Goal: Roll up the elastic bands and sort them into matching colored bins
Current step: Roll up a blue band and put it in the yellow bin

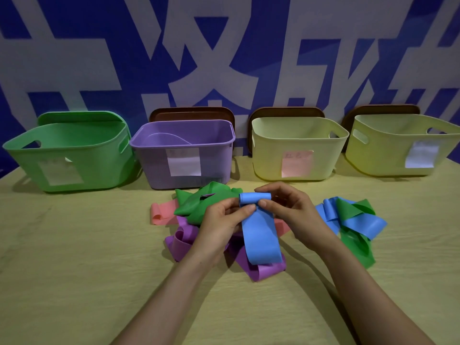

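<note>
Both left hand (219,225) and right hand (293,210) pinched the rolled blue band (258,232); a pink label (296,163) on one yellow bin (268,143) bore unreadable writing.

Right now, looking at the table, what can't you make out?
Labels: head view, writing too faint to read.
Green bin floor: head view, hidden by its front wall.
Far-right bin: head view, cut off by the right edge.
Pink band: head view, partly buried under the green band.
</note>
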`<state>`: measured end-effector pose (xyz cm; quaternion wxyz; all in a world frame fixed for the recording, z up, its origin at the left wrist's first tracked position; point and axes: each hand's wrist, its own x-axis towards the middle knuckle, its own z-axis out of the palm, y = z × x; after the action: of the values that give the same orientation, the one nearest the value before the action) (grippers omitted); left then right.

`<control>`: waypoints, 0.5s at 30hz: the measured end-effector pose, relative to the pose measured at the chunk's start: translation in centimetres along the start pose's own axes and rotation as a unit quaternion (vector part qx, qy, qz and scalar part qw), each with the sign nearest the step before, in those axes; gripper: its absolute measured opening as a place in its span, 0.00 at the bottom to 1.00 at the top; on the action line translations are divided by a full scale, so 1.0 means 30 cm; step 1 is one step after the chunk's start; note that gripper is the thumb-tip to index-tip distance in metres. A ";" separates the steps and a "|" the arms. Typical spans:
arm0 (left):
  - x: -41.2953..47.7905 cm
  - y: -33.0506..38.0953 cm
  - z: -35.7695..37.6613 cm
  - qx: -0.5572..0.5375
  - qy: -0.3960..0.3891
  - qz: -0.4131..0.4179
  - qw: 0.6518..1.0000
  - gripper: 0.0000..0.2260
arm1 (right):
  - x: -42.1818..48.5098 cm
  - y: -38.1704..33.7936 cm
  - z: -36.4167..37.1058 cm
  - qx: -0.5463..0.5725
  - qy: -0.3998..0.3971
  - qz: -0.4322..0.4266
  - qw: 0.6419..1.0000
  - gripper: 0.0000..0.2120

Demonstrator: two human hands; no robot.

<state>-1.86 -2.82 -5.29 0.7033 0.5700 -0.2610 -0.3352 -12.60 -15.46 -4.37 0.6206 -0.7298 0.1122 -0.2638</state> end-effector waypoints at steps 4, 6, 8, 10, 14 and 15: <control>-0.004 0.009 0.009 0.006 -0.004 0.007 1.000 0.12 | 0.003 0.003 -0.003 0.008 0.002 -0.013 1.000 0.10; -0.002 0.010 0.012 -0.015 0.003 0.002 1.000 0.15 | 0.003 0.004 -0.001 -0.001 0.003 -0.022 1.000 0.09; 0.002 0.007 0.010 -0.020 0.012 -0.002 1.000 0.14 | 0.004 0.004 0.000 -0.014 0.004 -0.024 1.000 0.11; 0.004 0.001 0.005 -0.012 0.013 0.002 1.000 0.11 | 0.005 0.000 0.001 -0.014 -0.001 -0.021 1.000 0.12; 0.006 -0.005 0.004 0.017 0.009 0.020 1.000 0.10 | 0.005 0.000 0.000 -0.010 -0.002 -0.004 1.000 0.13; 0.007 -0.005 0.003 0.026 0.012 0.027 0.999 0.13 | 0.005 0.000 0.001 -0.017 -0.003 -0.004 1.000 0.12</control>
<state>-1.83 -3.07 -5.43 0.7004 0.5847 -0.2765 -0.3020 -12.46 -15.50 -4.34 0.6071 -0.7416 0.1125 -0.2622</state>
